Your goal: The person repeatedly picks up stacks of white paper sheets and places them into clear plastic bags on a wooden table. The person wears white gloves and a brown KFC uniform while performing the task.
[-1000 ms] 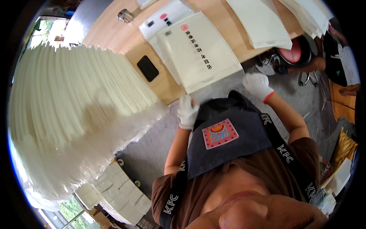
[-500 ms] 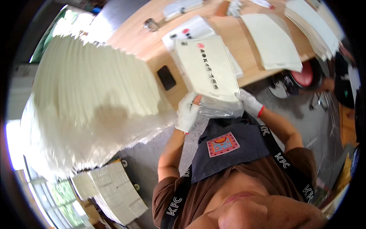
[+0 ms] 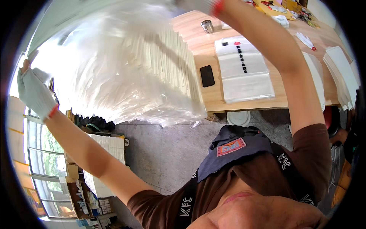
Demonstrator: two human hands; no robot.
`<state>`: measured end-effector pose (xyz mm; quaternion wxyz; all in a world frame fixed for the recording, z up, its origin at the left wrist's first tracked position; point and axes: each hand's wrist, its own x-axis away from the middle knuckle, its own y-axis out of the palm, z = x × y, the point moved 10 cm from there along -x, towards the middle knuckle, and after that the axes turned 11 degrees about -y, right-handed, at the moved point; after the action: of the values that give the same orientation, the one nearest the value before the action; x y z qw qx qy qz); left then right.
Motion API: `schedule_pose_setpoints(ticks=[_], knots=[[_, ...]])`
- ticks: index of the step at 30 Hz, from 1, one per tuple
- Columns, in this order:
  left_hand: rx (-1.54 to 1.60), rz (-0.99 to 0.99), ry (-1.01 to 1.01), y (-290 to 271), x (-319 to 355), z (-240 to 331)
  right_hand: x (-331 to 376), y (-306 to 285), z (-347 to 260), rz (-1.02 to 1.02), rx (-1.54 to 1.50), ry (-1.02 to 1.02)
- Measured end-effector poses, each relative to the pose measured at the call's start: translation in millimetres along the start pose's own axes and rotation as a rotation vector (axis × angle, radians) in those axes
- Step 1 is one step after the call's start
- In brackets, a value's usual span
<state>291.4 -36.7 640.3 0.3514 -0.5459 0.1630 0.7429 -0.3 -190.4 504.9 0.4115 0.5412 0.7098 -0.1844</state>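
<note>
A tall stack of cream packets in clear plastic bags (image 3: 179, 65) fills the left, its loose plastic ends hanging toward me. Across its top lies a pale bagged packet (image 3: 91, 11), partly cut off by the upper edge of the view. My left hand (image 3: 35, 91), in a white knit glove with a red cuff, is closed at that packet's left corner, thumb up. My gloved right hand (image 3: 198, 4) reaches far forward to the packet's other side; it is blurred and its fingers are hidden. A flat clear printed bag (image 3: 248, 84) lies on the table.
On the wooden table (image 3: 213, 97) are a black phone (image 3: 207, 76), a shiny metal cup (image 3: 207, 26), a loose white glove (image 3: 305, 40) and stacked paper sheets (image 3: 339, 66). A cart of white bundles (image 3: 105, 149) stands left behind the stack. A round white lid (image 3: 239, 118) shows below the table edge.
Both hands have moved from the table's front edge up and left over the tall stack, arms now spread wide. The printed packet has left the table, uncovering the flat bag.
</note>
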Motion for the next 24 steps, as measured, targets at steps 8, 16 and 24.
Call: schedule_pose_setpoints(ticks=[8, 16, 24], knots=[[-0.71, -0.156, -0.168, 0, 15, -158, 37, 53, -7, -0.318, 0.158, 0.303], [-1.078, -0.281, -0.335, 37, 463, -315, 334, -82, 40, 0.148, 0.192, 0.726], [0.308, -1.159, -0.019, 317, 630, -11, 628, -102, 86, 0.649, 0.158, 1.054]])
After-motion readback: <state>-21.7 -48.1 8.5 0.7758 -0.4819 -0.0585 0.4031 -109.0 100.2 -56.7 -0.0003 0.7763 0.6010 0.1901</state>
